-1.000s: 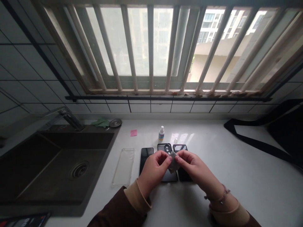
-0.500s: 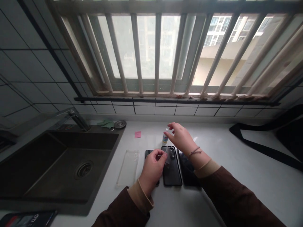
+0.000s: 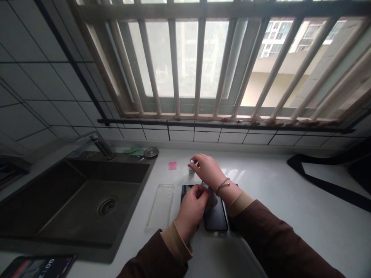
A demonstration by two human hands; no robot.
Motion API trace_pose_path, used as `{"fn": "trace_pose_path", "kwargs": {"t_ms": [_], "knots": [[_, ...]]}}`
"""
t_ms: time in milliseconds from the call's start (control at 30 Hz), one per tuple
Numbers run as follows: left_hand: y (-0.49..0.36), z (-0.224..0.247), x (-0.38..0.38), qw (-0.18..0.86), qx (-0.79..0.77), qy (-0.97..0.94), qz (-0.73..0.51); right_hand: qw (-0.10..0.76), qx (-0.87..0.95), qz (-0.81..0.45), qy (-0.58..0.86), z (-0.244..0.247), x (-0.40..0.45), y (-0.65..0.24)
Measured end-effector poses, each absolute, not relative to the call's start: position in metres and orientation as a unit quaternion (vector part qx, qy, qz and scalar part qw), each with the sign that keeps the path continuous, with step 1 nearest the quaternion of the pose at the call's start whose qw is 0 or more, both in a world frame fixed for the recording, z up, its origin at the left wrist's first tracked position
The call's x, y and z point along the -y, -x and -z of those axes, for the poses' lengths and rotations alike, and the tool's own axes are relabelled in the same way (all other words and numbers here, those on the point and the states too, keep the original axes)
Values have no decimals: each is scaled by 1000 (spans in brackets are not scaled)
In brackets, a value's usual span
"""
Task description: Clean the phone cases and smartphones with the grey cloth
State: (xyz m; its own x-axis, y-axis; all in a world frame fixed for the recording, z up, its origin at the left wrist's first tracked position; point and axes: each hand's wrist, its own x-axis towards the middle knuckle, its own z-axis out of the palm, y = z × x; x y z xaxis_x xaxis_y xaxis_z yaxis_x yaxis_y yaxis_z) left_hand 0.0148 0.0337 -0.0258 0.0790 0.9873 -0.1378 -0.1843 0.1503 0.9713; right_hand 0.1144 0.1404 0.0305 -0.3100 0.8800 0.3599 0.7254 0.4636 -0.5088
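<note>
My left hand [image 3: 193, 204] is closed in a pinch on a thin see-through piece [image 3: 213, 199], above the dark phone case [image 3: 216, 218]. Beyond it, my right hand [image 3: 207, 168] has its thumb and fingers round the top of a small white bottle [image 3: 191, 170], which stands upright on the counter. Under my left hand lies a phone [image 3: 185, 189], mostly covered. A clear phone case [image 3: 160, 206] lies flat to the left. Another dark item right of the dark case is largely hidden by my right forearm.
At the left is a dark sink [image 3: 116, 170] with a faucet [image 3: 102, 146]. Behind it lie a green cloth [image 3: 133, 151] and a metal strainer [image 3: 151, 152]. A pink note [image 3: 172, 165] and a black strap [image 3: 327, 189] lie on the counter; a lit phone [image 3: 40, 267] is at lower left.
My right hand has moved left, and its fingers have closed on the bottle, which now stands farther left, nearer the pink note. The view has shifted slightly.
</note>
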Motion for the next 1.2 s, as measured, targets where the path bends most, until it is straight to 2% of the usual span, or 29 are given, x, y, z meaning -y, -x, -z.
{"fn": "trace_pose_path", "kwargs": {"t_ms": [233, 300, 433, 600, 667, 867, 1200], "knots": [[-15, 14, -29, 617, -451, -390, -514, 314, 781, -119, 526, -44, -128, -133], [-13, 7, -28, 626, -428, -369, -537, 294, 771, -124, 551, -55, -120, -146], [-8, -2, -28, 643, -375, -304, -594, 165, 770, -272, 553, -72, -102, -173], [-8, -3, -29, 644, -356, -297, -608, 192, 776, -383, 463, -67, -91, -186], [-8, -2, -29, 642, -364, -300, -605, 197, 776, -363, 476, -60, -94, -186], [-8, 4, -30, 604, -445, -289, -595, 235, 746, -168, 600, -40, -119, -188], [-9, 9, -31, 597, -461, -334, -566, 184, 727, -175, 638, -15, -138, -166]]}}
